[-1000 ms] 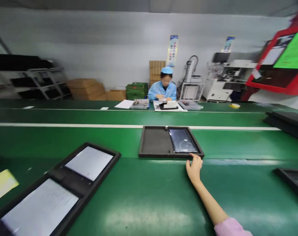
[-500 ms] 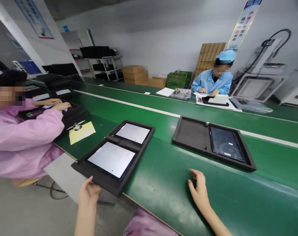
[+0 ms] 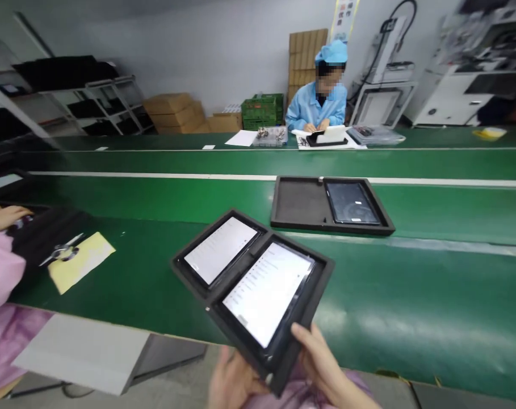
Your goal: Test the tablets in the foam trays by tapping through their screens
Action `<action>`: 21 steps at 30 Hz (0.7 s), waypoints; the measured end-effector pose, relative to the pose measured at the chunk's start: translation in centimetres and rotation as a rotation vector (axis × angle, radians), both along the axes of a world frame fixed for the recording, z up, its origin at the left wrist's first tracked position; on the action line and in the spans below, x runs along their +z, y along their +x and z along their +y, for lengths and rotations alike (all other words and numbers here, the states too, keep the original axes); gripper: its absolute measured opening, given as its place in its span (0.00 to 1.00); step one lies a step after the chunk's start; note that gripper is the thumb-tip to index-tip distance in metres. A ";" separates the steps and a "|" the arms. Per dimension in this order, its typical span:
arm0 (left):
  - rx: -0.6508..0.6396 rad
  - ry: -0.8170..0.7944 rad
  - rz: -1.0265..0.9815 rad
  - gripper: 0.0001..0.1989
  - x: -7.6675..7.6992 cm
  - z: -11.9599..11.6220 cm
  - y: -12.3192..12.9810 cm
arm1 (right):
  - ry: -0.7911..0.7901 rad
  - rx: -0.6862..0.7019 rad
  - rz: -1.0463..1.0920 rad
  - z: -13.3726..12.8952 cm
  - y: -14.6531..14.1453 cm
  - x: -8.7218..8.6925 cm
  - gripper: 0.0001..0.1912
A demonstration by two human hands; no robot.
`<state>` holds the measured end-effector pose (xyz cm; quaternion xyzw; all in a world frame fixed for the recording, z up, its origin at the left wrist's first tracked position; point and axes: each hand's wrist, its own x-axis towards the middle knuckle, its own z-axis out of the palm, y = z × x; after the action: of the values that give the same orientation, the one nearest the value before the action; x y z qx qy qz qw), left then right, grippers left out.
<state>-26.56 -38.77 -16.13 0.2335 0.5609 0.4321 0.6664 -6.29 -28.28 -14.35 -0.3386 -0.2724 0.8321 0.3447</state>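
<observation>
A black foam tray (image 3: 237, 274) with two compartments lies turned at an angle, its near corner jutting past the table's front edge. Each compartment holds a tablet with a lit white screen, the nearer tablet (image 3: 268, 292) and the farther tablet (image 3: 221, 249). My right hand (image 3: 321, 363) grips the tray's right-hand edge near that corner, thumb on top and fingers underneath. Smeared by motion, my left hand (image 3: 234, 379) is at the tray's lower left edge. Its fingers are partly hidden, so I cannot tell whether it grips.
Farther back on the green table (image 3: 415, 289) lies a second black tray (image 3: 298, 201) with a dark-screened tablet (image 3: 352, 203) in its right compartment. A yellow paper (image 3: 85, 264) lies at left, near a pink-sleeved person (image 3: 2, 267). Across sits a person in blue (image 3: 317, 102).
The tray with the lit tablets has turned and come toward me. My right hand has moved from the bare table onto its edge. My view has swung to the right.
</observation>
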 end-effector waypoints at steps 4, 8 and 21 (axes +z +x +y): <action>-0.471 0.049 -0.006 0.40 5.6 3.6 2.2 | 0.255 -0.287 -0.479 2.8 5.9 -2.6 0.43; -0.383 0.220 0.393 0.41 8.9 6.5 -1.7 | 0.539 -0.315 -0.874 4.7 13.8 -4.7 0.38; 0.114 0.382 1.327 0.29 3.8 10.5 -5.1 | 1.523 -0.045 -1.489 7.1 10.9 3.5 0.21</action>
<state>-31.66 -28.24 -12.28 0.5319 0.7754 0.3233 0.1061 4.58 -21.20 -10.88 -0.4623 -0.8569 0.0193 0.2275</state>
